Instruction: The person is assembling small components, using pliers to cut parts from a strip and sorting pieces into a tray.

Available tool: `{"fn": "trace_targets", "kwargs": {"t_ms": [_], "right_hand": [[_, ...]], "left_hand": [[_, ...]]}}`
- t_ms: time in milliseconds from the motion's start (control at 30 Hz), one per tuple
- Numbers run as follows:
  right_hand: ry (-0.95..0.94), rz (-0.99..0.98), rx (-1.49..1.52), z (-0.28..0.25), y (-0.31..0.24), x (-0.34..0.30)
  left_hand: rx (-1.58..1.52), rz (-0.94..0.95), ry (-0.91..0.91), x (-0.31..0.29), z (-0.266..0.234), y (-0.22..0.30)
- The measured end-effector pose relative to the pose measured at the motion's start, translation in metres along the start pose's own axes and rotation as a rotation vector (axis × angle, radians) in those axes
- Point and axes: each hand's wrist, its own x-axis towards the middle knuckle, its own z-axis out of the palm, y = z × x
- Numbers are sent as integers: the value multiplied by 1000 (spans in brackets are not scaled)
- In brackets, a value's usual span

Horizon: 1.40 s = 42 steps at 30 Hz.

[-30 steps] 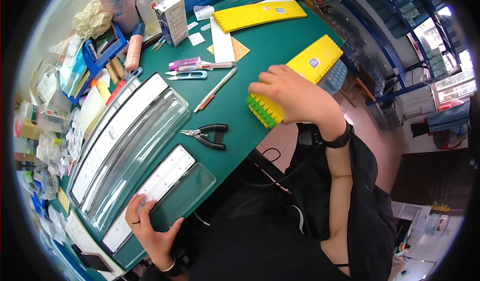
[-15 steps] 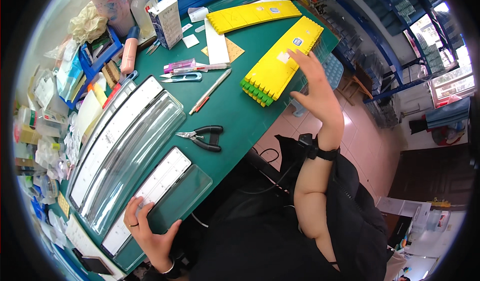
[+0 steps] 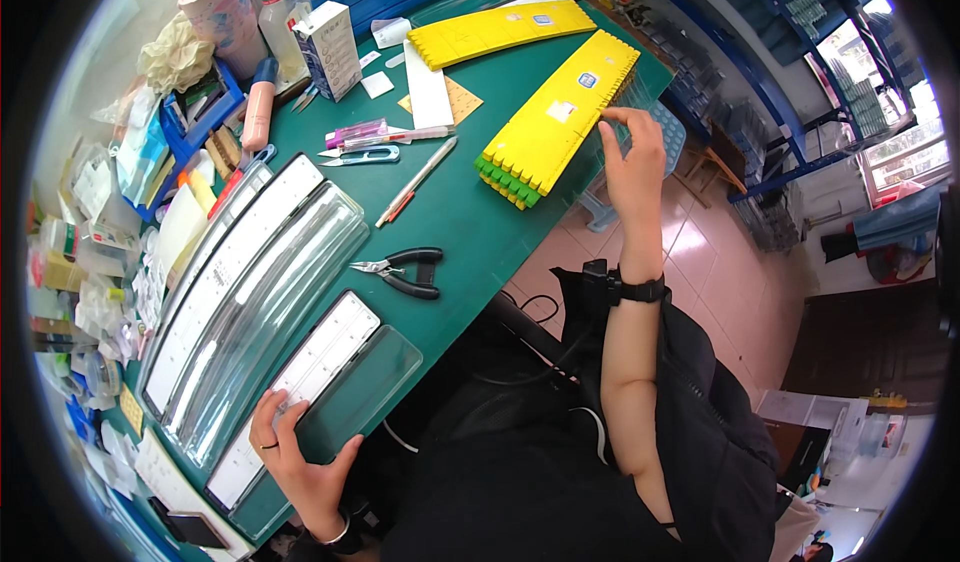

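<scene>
My left hand (image 3: 300, 462) rests with fingers spread over the near end of a clear plastic case (image 3: 385, 372). Its fingertips lie on a white strip with printed marks (image 3: 330, 347), and the thumb is at the case's near side. At the right edge of a stack of yellow toothed strips (image 3: 550, 122) is my right hand (image 3: 635, 157). Its index finger bends toward the thumb with a gap between them, and the fingertips are close to or touching the stack's side. Green toothed pieces show in the stack's near end. A single yellow strip (image 3: 500, 34) lies behind it.
On the green table (image 3: 470, 242) lie pliers (image 3: 405, 270), a pen (image 3: 420, 182), and blue-handled snips (image 3: 365, 155). Long curved clear cases (image 3: 270, 302) stand to the left. A carton (image 3: 328, 52), a bottle (image 3: 283, 22) and clutter fill the far left.
My right hand has come down and back from over the yellow stack to its right edge, its fingers more bent. The left hand stays in place.
</scene>
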Motion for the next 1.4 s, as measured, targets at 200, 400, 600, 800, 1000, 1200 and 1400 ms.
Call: {"fn": "trace_targets", "kwargs": {"t_ms": [200, 400, 600, 800, 1000, 1200, 1400], "right_hand": [[11, 3, -32, 10, 13, 4], [-15, 263, 99, 9, 22, 1], [177, 344, 163, 17, 107, 32], [-45, 574, 518, 29, 154, 91], [-219, 625, 649, 59, 163, 99], [-253, 653, 555, 50, 152, 95], [-215, 597, 520, 32, 151, 75]], "left_hand": [[13, -8, -1, -1, 1, 0], [7, 8, 3, 1, 1, 1], [-121, 35, -48, 5, -20, 9], [-483, 147, -369, 55, -40, 78], [-995, 15, -830, 120, 29, 129], [-1232, -181, -732, 166, 98, 168], [-1376, -221, -716, 166, 109, 180]]}}
